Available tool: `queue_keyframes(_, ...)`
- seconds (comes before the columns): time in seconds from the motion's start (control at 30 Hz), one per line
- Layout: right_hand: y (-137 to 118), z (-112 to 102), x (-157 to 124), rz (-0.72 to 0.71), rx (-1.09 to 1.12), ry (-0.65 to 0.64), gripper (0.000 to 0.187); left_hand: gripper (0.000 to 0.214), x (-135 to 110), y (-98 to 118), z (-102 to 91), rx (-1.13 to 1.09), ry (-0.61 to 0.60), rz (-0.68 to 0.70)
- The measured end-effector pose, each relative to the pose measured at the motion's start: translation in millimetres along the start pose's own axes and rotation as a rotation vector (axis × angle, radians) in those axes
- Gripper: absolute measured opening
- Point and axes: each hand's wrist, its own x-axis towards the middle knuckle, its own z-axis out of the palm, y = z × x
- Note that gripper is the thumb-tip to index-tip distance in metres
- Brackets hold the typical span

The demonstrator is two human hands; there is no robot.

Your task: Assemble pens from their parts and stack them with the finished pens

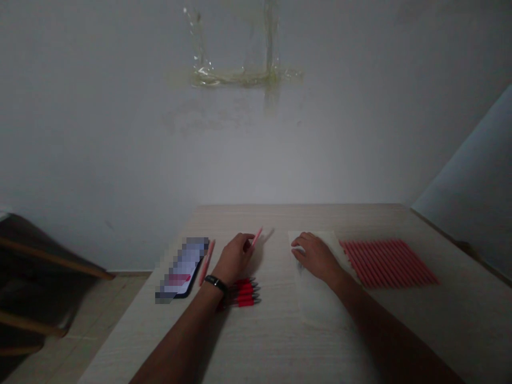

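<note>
One slim pink pen (257, 238) is in the left hand (234, 258), pinched between the thumb and fingers, with the hand closed down to the pen's width and the other fingers curled in; the pen tilts up and to the right, its upper end sticking out past the fingertips, and a soft shadow lies on the pale desk (276, 346) just beside it. Below that hand, by the wrist with its black wristband (216, 284), lies a small group of red pieces (246, 294) with dark pointed tips heading right, partly hidden by the wrist. To the left of the hand, near but apart from it, a second pink pen (206, 263) lies slantwise just beside a phone (182, 274), whose lit screen is largely pixelated. The right hand (316, 257) is well apart from the held pen, over the upper part of a pale thin sheet (320, 306), fingers half bent and reaching left; whether it grips anything cannot be told. Right of this hand, past the sheet's edge, many pink pens (390, 264) lie side by side in one flat, slanting batch, the nearest of them close to the forearm
</note>
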Motion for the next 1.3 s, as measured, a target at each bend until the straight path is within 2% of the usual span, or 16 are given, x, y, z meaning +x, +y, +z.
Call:
queue_keyframes(0.17, -10.9, -1.3, -0.9, -0.06, 0.114, 0.023, 0.01, 0.021, -0.5, 17.1, 4.0, -0.472, -0.054, 0.027)
queue_keyframes(0.23, -17.4, -1.0, -1.2, -0.098, 0.168, 0.014, 0.009, 0.021, -1.2, 22.8, 7.7, -0.631, -0.076, -0.009)
queue_keyframes(0.37, -28.1, -0.7, -2.3, -0.144, 0.254, -0.01, 0.013, 0.025, -2.4, 28.8, 13.8, -0.741, -0.121, -0.022)
queue_keyframes(0.5, -31.3, -2.6, -3.2, -0.149, 0.312, 0.034, 0.016, 0.027, -5.0, 32.8, 12.0, -0.663, -0.116, 0.062)
queue_keyframes(0.63, -29.2, -3.2, -3.3, -0.116, 0.368, 0.116, 0.018, 0.029, -10.3, 38.9, 5.7, -0.365, -0.097, 0.167)
queue_keyframes(0.77, -27.2, -2.5, -3.7, -0.08, 0.394, 0.15, 0.017, 0.031, -12.7, 42.0, 5.3, -0.114, -0.151, 0.279)
queue_keyframes(0.93, -26.0, -4.4, -4.5, -0.135, 0.294, 0.045, 0.02, 0.02, -10.7, 38.8, 8.5, -0.1, -0.159, 0.267)
queue_keyframes(1.07, -24.5, -4.7, -4.7, -0.225, 0.167, -0.042, 0.026, 0.026, -11.1, 37.7, 7.9, -0.076, -0.165, 0.276)
queue_keyframes(1.3, -23.6, -2.2, -2.6, -0.235, -0.007, -0.015, 0.034, 0.027, -12.9, 40.3, 6.7, -0.018, -0.209, 0.263)
